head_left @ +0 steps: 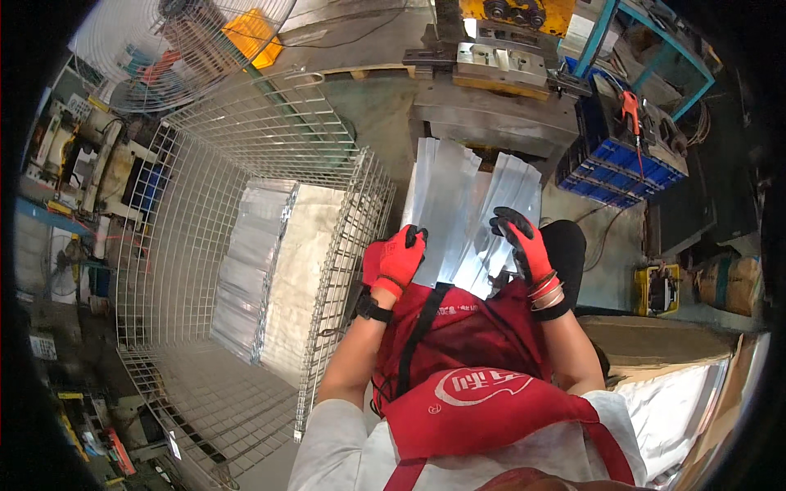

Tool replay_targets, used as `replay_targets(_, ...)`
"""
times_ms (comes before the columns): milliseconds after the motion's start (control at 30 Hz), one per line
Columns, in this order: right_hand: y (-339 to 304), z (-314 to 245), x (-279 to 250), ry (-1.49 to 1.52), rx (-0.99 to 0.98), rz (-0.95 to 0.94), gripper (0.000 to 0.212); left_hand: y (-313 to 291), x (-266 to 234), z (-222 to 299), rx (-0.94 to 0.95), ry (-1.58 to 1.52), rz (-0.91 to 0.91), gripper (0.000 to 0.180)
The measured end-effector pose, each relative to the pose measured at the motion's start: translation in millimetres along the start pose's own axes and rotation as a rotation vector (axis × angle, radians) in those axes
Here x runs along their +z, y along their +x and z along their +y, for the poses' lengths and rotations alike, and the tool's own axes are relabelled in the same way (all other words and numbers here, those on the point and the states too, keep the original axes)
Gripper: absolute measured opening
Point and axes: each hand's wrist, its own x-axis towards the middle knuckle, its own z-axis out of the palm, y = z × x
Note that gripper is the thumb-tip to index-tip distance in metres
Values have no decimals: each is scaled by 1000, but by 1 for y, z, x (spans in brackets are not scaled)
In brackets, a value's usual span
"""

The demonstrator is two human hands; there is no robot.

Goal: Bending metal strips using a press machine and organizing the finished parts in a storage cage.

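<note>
Both of my hands wear red gloves with black fingertips. My left hand [402, 257] is closed, its fingers curled by the left edge of a stack of long silvery metal strips [443, 192]. What is in those fingers, if anything, is hidden. My right hand [525, 245] is open and hovers at the right side of a second, fanned bunch of metal strips [512, 184], fingers bent and apart. The two bunches lie side by side in front of my lap, their near ends close to my red apron [471, 327].
A wire mesh cage [184, 237] at my left holds stacked metal strips [246, 262] beside a cream-coloured sheet [307, 270]. Farther off are a large fan [180, 57], a metal machine bed [491, 110] and a blue crate [618, 155] with tools. A cardboard box [671, 352] stands at right.
</note>
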Motion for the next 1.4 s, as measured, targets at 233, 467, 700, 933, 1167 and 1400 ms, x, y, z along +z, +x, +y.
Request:
replay_targets(233, -4, -17, -16, -343, -136, 138, 27, 14, 22, -32, 51, 569, 152, 37)
replay_targets(467, 0, -10, -18, -1523, -80, 352, 85, 6, 19, -26, 72, 712, 140, 41)
replay_targets(700, 31, 5, -7, -1536, 480, 178, 106, 5, 15, -28, 102, 680, 62, 44)
replay_targets(933, 30, -2, -6, -1376, 448, 323, 103, 1, 6, -30, 44, 625, 75, 49)
replay_targets(1167, 22, -16, -23, -999, 18, 530, 70, -9, -4, 17, 311, 231, 119, 58)
replay_targets(1400, 10, -71, 36, -763, -168, 439, 65, -48, 60, 59, 462, -259, -433, 90)
